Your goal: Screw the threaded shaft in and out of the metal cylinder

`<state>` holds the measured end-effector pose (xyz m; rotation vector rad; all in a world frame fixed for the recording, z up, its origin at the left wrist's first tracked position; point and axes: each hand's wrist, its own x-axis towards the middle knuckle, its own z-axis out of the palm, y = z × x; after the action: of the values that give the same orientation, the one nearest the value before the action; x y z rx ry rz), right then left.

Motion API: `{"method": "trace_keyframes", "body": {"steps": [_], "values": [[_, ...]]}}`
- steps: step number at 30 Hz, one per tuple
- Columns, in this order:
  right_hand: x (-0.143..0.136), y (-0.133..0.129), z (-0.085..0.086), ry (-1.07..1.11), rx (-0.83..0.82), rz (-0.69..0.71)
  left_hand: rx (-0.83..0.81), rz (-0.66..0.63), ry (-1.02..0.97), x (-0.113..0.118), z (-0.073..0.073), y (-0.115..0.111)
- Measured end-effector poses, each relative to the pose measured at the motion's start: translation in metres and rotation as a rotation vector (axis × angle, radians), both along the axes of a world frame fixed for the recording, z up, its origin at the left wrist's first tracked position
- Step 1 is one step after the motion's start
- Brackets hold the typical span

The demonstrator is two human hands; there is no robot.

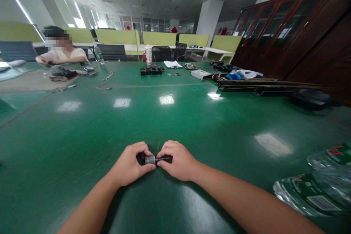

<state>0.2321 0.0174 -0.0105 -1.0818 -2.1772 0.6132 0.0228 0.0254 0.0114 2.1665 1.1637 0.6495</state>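
Low in the middle of the head view, a small cylindrical part with a silver-grey body and a thin dark shaft lies sideways between my hands. My left hand pinches its grey body from the left, thumb below and fingers above. From the right, my right hand has its thumb and fingers closed on the dark shaft end. Both hands are close to the green tabletop, and my fingers partly hide the two ends of the part.
Two clear plastic bottles lie at the right edge. Across the table are a black part, a silver box, long dark bars and a white cup. A person sits at the far left.
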Motion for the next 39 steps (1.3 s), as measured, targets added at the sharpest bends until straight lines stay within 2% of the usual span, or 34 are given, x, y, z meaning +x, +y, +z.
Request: {"method": "trace_keyframes", "body": {"steps": [9, 20, 33, 39], "values": [[0.0, 0.0, 0.001, -0.004, 0.014, -0.005, 0.024, -0.004, 0.004, -0.001, 0.001, -0.001], [0.001, -0.003, 0.002, -0.054, 0.007, -0.077, 0.075, 0.023, -0.006, -0.002, -0.002, -0.001], [0.012, 0.008, 0.004, -0.139, -0.028, -0.347, 0.101, 0.127, 0.028, -0.008, -0.002, 0.002], [0.011, 0.007, 0.003, -0.141, -0.019, -0.32, 0.093, 0.147, 0.027, -0.009, -0.002, 0.001]]}}
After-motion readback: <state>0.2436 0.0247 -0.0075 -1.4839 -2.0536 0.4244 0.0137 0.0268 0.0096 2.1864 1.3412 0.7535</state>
